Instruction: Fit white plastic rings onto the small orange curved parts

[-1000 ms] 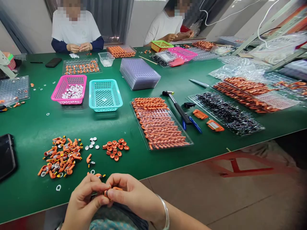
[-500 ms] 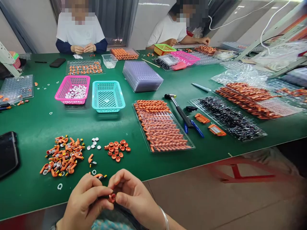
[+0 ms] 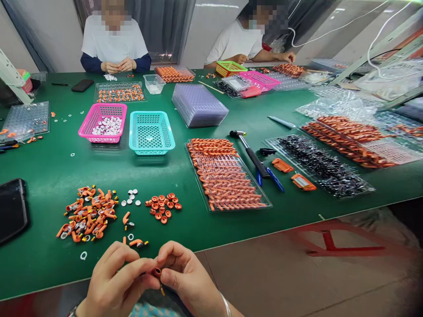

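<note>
At the table's front edge, my left hand [image 3: 120,277] pinches a small orange earbud shell [image 3: 156,272] between thumb and fingers. My right hand [image 3: 188,275] grips the same shell from the other side, its fingers curled. A thin yellow tab [image 3: 162,289] hangs below the shell. Fingertips hide part of the piece. Just beyond my hands lie a few stemmed orange earbud pieces [image 3: 137,242] and a white ring [image 3: 131,237]. Farther off are a heap of stemmed earbud pieces [image 3: 90,213], round orange caps [image 3: 163,207] and several white discs [image 3: 133,197].
A pink basket [image 3: 86,125] with white pieces, a turquoise basket [image 3: 152,150], stacked clear trays [image 3: 198,108], a filled orange tray [image 3: 228,176], a hammer [image 3: 251,154] and a tray of black parts [image 3: 317,165] stand on the green table. A phone [image 3: 13,211] lies left. Two people sit opposite.
The shell has turned between my fingers, and its yellow tab now shows underneath. My hands stay close together. The whole view has shifted slightly.
</note>
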A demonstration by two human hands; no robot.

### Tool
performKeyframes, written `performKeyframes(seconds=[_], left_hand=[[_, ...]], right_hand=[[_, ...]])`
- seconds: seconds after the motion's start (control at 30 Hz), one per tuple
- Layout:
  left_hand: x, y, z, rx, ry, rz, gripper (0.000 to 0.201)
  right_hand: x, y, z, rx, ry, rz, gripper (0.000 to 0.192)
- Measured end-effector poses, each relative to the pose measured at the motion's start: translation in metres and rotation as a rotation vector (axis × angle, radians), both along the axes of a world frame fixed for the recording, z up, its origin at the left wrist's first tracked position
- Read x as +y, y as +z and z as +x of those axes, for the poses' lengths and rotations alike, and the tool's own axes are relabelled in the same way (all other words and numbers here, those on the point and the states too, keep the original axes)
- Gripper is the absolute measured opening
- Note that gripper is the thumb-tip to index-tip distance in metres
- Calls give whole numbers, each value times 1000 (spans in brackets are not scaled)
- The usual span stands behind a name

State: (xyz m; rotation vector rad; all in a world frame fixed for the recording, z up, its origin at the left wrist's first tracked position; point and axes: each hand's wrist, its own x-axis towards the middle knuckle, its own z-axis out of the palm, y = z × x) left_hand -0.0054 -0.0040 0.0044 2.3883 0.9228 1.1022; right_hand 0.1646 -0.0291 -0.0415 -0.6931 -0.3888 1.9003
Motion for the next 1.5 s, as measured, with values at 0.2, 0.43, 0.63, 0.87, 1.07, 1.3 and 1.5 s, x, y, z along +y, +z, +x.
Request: performKeyframes(seconds=[0.2, 0.43, 0.63, 0.87, 1.07, 1.3, 1.5], left_hand=[[-5, 4, -1, -31, -11, 51, 20], [-8, 5, -3, 12, 1, 94, 30], [-10, 3, -3, 33, 3, 139, 26], [-12, 5, -2, 66, 35, 148, 22], [-12, 6, -1, 73, 27, 152, 19], [-9, 8, -1, 60, -35, 126, 19], [-6, 12, 3, 12, -5, 41, 18]], right_hand=[[-1, 0, -3, -45, -31, 1, 23], [-2, 2, -3, -59, -37, -5, 21], [-2, 4, -6, -54, -49, -37, 23], [-2, 6, -8, -44, -62, -59, 24], [-2, 7, -9, -49, -81, -62, 21], [-3, 5, -12, -72, -112, -35, 20], [-4, 4, -11, -62, -104, -60, 22]])
